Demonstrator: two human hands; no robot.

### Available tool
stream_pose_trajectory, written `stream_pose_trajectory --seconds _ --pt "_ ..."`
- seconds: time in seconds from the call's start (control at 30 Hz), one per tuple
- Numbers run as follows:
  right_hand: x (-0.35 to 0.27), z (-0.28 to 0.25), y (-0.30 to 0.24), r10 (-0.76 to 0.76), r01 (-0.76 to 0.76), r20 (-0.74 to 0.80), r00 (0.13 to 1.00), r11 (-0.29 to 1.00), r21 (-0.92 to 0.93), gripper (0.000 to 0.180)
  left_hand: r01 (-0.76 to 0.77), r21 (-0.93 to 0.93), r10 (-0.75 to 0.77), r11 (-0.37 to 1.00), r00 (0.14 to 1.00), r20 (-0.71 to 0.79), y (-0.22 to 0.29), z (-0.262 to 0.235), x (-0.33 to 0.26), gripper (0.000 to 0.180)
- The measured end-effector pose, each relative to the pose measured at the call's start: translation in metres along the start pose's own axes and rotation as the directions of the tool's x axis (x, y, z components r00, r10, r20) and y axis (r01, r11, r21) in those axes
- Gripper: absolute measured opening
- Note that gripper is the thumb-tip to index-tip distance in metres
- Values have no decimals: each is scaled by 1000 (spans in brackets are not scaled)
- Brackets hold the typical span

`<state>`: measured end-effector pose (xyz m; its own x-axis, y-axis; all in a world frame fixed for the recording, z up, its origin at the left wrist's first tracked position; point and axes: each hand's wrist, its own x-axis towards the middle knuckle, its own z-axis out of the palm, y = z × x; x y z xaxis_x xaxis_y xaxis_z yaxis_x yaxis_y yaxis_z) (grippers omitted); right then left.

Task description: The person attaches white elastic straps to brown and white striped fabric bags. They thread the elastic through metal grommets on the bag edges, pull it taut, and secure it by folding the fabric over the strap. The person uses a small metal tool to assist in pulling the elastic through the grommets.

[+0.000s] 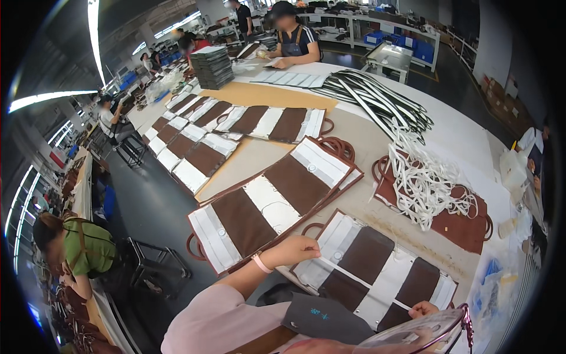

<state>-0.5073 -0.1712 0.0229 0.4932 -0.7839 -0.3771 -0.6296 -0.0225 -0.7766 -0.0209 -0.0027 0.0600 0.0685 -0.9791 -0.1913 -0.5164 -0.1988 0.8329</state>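
In front of me a flat bag panel [367, 255] lies on the table, brown with white bands and a brown loop handle at its far left corner. A narrow white strip [349, 274] stretches across it between my hands. My left hand [302, 250] pinches the strip's left end near the panel's upper left edge. At the lower right, my right hand [425, 308] closes its fingers on the other end; eyeglasses at the picture's bottom partly cover that wrist.
A stack of similar panels [298, 180] lies beyond my left arm, with more rows [194, 147] farther off. Tangled white strips [415, 177] rest on brown pieces [466, 227] to the right. Farther back are black-and-white straps [383, 103] and a co-worker [300, 44].
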Motion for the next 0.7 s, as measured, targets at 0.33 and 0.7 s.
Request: stream_pose_trajectory --seconds 0.33,0.7 --pt "7 18 29 -96 -327 -530 842 691 -644 19 -167 229 236 959 918 -318 -30 57 32 19" --pt "21 12 98 -303 -388 -760 575 716 -580 44 -173 270 238 947 943 -232 -24 60 31 19"
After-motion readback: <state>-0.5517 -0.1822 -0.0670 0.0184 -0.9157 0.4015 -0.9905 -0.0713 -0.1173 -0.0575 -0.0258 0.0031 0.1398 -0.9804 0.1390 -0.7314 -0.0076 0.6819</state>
